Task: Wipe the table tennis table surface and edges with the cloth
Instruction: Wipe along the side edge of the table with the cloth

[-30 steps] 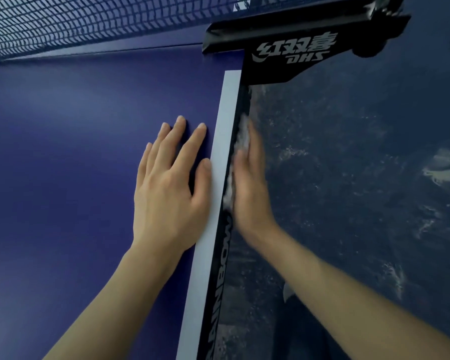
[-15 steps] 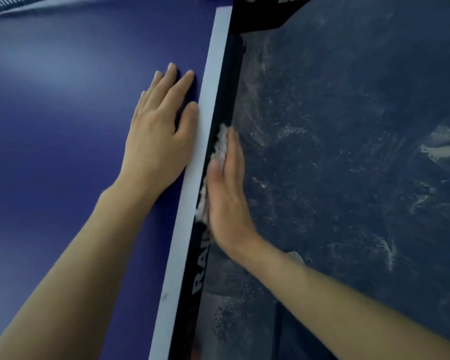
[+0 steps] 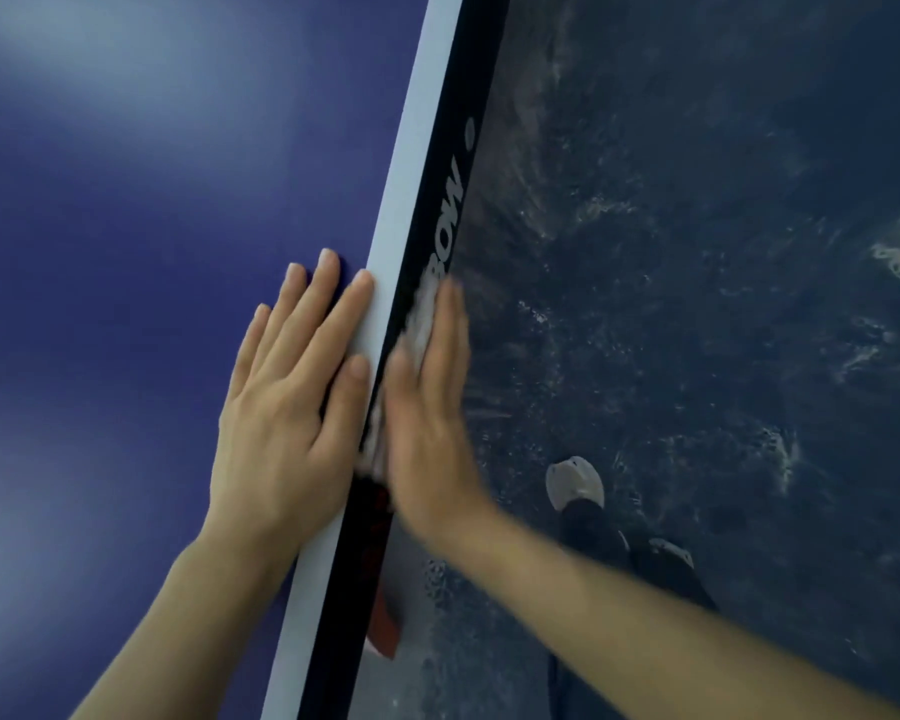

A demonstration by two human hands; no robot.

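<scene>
The blue table tennis table (image 3: pixel 126 304) fills the left half, with a white border line (image 3: pixel 411 163) and a black side edge (image 3: pixel 450 163) carrying white lettering. My left hand (image 3: pixel 287 402) lies flat on the blue top, fingers straight, thumb on the white line. My right hand (image 3: pixel 427 423) is held flat against the black side edge and presses a white cloth (image 3: pixel 419 319) onto it. Only a strip of the cloth shows between the palm and the edge. The right hand is motion-blurred.
Right of the table lies a dark blue mottled floor (image 3: pixel 723 304) with pale smears. My feet stand there: a white shoe toe (image 3: pixel 575 480) and dark trouser legs. Something reddish (image 3: pixel 385 623) sticks out below the table edge.
Both hands have slid along the table's side toward me, away from the net post. The net and its black clamp have left the view. The cloth stays pressed on the edge.
</scene>
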